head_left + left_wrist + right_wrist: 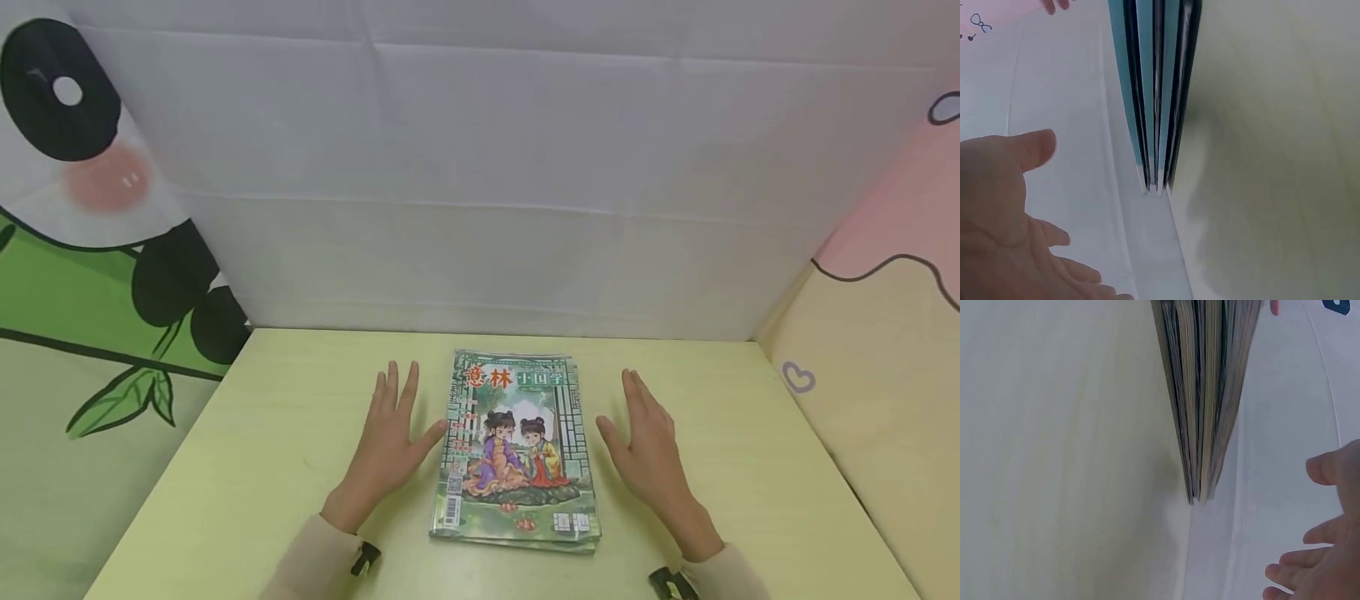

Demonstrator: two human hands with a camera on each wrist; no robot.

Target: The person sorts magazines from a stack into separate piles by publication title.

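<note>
A stack of several magazines [517, 450] lies on the table, the top cover green with two cartoon figures. Left of it my left hand [390, 450] is held with fingers extended, its thumb tip close to the stack's edge; whether they touch I cannot tell. On the other side my right hand [648, 450] is apart from the stack, fingers straight. In the left wrist view the teal spines [1147, 81] stand beside the left hand [1016, 225]. The right wrist view shows the page edges [1200, 406] and the right hand [1322, 537].
The pale yellow table [300, 417] extends to both sides of the stack. A white sheet [495, 183] rises behind it. Printed panels flank the table, with a panda picture [97, 125] at left and a pink and cream panel [885, 333] at right.
</note>
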